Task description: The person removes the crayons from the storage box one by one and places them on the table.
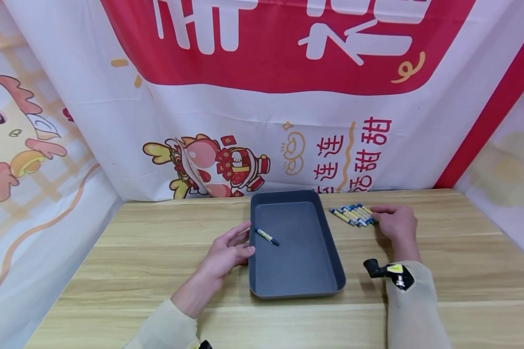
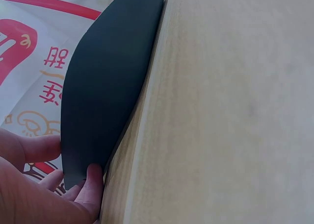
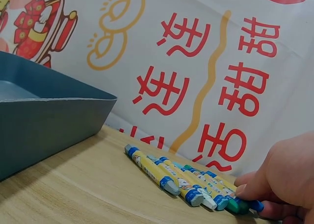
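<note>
A dark grey rectangular tray (image 1: 295,288) lies on the wooden table, with one crayon (image 1: 267,236) inside by its left wall. My left hand (image 1: 229,249) is at that wall, fingers loosely bent; in the left wrist view its fingertips (image 2: 94,172) touch the tray's outer side (image 2: 110,72). To the right of the tray, several crayons (image 3: 152,170) with yellow wrappers and blue bands lie side by side in a slanted row. My right hand (image 1: 395,223) is at the row's right end, where thumb and fingers pinch a blue-tipped crayon (image 3: 256,205), partly hidden by them.
A printed white and red cloth (image 1: 227,111) hangs right behind the table's back edge. Bare wooden tabletop (image 1: 157,252) extends left of the tray, and more lies to the right of my right arm. The tray's right wall (image 3: 54,131) stands near the crayon row.
</note>
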Action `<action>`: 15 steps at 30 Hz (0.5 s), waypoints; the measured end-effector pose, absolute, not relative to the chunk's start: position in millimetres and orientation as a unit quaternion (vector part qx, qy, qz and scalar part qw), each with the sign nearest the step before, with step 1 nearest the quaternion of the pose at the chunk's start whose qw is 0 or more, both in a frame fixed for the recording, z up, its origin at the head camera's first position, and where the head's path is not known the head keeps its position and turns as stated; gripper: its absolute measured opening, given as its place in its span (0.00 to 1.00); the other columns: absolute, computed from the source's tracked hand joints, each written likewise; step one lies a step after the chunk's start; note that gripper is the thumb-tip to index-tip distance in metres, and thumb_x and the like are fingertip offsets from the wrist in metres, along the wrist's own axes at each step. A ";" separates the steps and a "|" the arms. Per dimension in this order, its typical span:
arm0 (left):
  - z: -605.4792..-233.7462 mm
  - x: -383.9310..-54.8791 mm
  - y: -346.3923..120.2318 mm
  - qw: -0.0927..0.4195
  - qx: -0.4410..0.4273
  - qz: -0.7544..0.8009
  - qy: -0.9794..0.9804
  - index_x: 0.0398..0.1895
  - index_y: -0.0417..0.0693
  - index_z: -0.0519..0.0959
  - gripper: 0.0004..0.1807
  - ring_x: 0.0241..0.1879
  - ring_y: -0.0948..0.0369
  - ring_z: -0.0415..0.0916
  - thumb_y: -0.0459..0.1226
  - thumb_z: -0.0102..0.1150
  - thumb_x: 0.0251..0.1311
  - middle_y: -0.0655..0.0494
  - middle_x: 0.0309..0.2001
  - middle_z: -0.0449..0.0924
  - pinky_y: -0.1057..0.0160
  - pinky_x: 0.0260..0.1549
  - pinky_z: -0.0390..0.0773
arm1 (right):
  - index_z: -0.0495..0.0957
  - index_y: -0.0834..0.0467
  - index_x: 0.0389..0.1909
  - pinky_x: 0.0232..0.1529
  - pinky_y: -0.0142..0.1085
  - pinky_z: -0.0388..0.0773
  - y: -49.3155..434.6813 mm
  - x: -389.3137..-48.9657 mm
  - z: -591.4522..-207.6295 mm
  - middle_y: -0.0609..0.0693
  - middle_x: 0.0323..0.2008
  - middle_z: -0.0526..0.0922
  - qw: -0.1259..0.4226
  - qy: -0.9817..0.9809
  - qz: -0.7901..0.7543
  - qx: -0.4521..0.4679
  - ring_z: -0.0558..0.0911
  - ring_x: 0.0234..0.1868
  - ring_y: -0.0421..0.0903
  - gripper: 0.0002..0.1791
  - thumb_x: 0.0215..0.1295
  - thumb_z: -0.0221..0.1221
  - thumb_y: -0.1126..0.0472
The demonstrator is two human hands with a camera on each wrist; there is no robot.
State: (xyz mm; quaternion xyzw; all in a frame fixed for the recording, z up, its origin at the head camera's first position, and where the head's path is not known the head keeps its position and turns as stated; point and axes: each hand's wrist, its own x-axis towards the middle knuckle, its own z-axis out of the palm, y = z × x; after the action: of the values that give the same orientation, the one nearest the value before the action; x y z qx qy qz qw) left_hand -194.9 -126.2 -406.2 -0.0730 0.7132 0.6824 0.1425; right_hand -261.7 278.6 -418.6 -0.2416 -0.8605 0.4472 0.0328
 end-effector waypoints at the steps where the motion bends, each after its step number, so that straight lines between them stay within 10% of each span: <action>1: -406.3 -195.2 -126.2 0.143 -0.074 0.683 0.713 0.78 0.58 0.71 0.36 0.68 0.46 0.80 0.27 0.64 0.68 0.41 0.77 0.70 0.57 0.55 0.86 | 0.83 0.58 0.65 0.70 0.57 0.68 278.5 -261.8 -418.7 0.65 0.71 0.78 0.032 -0.861 0.446 -0.242 0.70 0.74 0.65 0.20 0.78 0.59 0.57; 15: -406.8 -196.6 -126.1 0.141 -0.077 0.682 0.713 0.78 0.59 0.72 0.36 0.67 0.47 0.80 0.28 0.64 0.68 0.42 0.77 0.71 0.58 0.55 0.86 | 0.81 0.57 0.67 0.73 0.58 0.67 278.6 -263.0 -418.1 0.64 0.72 0.77 0.028 -0.857 0.450 -0.248 0.70 0.75 0.64 0.21 0.79 0.57 0.56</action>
State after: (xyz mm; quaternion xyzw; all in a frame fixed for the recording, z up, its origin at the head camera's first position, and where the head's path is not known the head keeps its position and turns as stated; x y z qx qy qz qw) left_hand -196.6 -126.1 -406.8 -0.0769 0.7134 0.6820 0.1414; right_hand -263.0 278.6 -418.1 -0.2480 -0.8572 0.4505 0.0277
